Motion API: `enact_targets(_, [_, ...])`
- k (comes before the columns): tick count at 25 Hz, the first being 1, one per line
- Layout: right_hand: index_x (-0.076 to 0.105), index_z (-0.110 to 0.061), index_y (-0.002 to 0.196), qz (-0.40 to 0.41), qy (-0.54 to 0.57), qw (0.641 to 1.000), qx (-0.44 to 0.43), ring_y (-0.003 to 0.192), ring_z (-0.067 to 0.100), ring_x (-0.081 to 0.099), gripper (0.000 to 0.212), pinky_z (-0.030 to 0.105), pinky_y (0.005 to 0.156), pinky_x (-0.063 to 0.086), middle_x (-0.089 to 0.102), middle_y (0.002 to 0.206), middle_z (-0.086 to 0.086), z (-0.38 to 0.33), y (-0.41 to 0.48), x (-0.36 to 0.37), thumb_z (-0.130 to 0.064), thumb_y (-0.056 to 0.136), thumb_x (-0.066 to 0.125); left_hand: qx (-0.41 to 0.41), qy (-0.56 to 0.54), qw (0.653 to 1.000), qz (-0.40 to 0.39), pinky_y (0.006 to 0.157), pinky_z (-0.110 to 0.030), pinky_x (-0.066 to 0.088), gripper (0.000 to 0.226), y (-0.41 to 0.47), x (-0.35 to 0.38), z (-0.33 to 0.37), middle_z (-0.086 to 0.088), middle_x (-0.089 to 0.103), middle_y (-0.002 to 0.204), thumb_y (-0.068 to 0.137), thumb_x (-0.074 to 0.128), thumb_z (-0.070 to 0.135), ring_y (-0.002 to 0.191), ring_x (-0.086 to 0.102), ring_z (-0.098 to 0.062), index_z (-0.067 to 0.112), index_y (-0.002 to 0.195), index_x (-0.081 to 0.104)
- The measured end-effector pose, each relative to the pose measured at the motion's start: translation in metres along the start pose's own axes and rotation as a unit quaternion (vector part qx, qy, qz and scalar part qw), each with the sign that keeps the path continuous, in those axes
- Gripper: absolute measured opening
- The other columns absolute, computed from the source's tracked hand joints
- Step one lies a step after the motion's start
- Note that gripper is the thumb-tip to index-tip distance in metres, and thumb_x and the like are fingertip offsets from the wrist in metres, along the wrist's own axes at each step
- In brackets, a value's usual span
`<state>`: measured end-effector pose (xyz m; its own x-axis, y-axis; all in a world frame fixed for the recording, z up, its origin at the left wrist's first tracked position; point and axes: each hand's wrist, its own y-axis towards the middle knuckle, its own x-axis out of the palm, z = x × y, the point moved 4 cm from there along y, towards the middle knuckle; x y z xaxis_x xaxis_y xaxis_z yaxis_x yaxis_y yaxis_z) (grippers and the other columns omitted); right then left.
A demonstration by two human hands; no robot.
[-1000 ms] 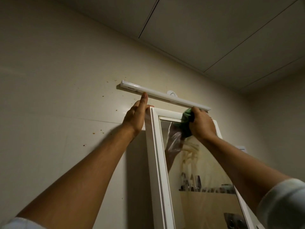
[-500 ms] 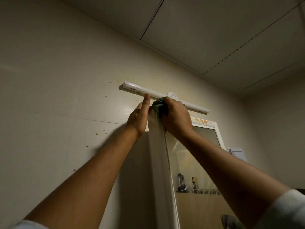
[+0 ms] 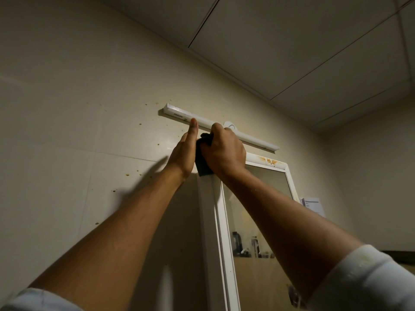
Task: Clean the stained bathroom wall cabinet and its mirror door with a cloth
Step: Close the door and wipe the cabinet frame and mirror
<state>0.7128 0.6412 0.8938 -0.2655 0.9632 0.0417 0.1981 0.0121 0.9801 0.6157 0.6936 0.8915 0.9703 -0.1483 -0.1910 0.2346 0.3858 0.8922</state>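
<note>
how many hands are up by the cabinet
2: the left hand flat by the cabinet top corner, fingers straight up; the right hand just right of it, gripping the cloth.

White light bar (image 3: 253, 140) on speckled wall (image 3: 89, 108), paper notice (image 3: 313, 206)

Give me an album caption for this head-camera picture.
Dark cloth gripped in the right hand at the top corner of the cabinet, left hand beside it, fingers straight.

beige tiled wall (image 3: 67, 97) speckled brown; white light bar (image 3: 253, 140) mounted high; panelled ceiling (image 3: 292, 41); paper notice (image 3: 313, 205) right.
</note>
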Motion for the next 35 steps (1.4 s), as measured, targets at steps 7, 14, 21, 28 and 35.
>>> enact_targets(7, [0.062,-0.015,0.122,-0.122,0.114,0.985,0.036,0.098,0.022,0.065,0.022,0.036,0.086,0.058,0.065,0.106,0.003,0.037,0.026,-0.005,-0.023,0.102,0.059,0.005,0.014,1.0,-0.002,0.118,-0.048,0.032,0.083,0.005,0.0,-0.004,-0.001,0.049,0.154,0.093,0.015,0.079,0.139,0.043,-0.02,0.029,0.157,0.032])
enact_targets(14, [0.066,-0.017,0.112,-0.084,0.031,0.995,-0.053,0.097,0.019,0.06,0.022,0.032,0.082,0.056,0.065,0.108,0.003,0.051,0.013,-0.018,-0.003,0.095,0.062,-0.002,0.026,1.0,-0.001,0.115,-0.046,0.033,0.097,0.0,0.002,-0.005,0.006,0.044,0.157,0.08,0.013,0.089,0.142,0.04,-0.019,0.031,0.153,0.04])
enact_targets(21, [0.056,-0.015,0.122,-0.055,0.062,0.983,-0.161,0.1,0.022,0.061,0.03,0.015,0.074,0.044,0.062,0.116,0.005,0.066,-0.001,-0.004,-0.012,0.093,0.066,0.002,0.034,0.999,0.037,0.12,-0.053,0.03,0.09,0.0,0.001,-0.007,0.007,0.048,0.154,0.079,0.015,0.083,0.144,0.041,-0.021,0.035,0.152,0.039])
enact_targets(28, [0.054,-0.02,0.146,-0.05,0.095,0.984,-0.143,0.128,0.025,0.045,0.054,0.044,0.105,0.05,0.049,0.139,0.007,0.061,-0.013,0.013,-0.031,0.093,0.057,0.025,0.047,0.996,0.065,0.111,-0.043,0.037,0.068,0.003,0.002,-0.014,0.003,0.058,0.144,0.079,0.017,0.088,0.134,0.05,-0.019,0.048,0.125,0.047])
enact_targets(35, [0.066,-0.017,0.125,-0.023,0.021,0.994,-0.104,0.106,0.029,0.065,0.029,0.043,0.088,0.059,0.069,0.12,0.007,0.181,0.006,-0.002,-0.013,0.096,0.066,0.059,0.121,0.986,0.1,0.089,-0.03,0.039,0.059,0.007,0.005,-0.005,0.003,0.068,0.118,0.089,0.017,0.078,0.109,0.059,-0.015,0.041,0.121,0.051])
